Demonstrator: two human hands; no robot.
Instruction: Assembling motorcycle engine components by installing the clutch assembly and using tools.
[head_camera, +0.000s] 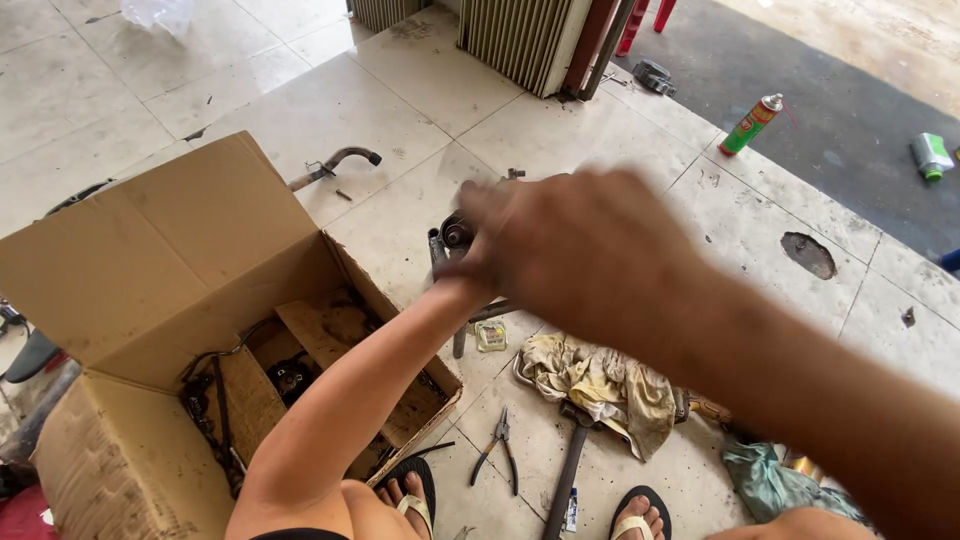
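My right hand (570, 245) reaches across the middle of the view, blurred by motion. Its curled fingers rest on a dark round metal part (452, 236) held above the tiled floor. My left arm rises from the bottom left, and my left hand (462, 290) is almost wholly hidden under the right hand, so its grip cannot be made out. A grey metal rod (460, 342) sticks out below the two hands.
An open cardboard box (170, 260) with greasy parts and a chain stands at left. Pliers (497, 447), a hammer (566, 470), dirty rags (600, 385) and a teal cloth (770, 482) lie near my sandalled feet. A bent pipe (336, 163) and a spray can (752, 124) lie farther off.
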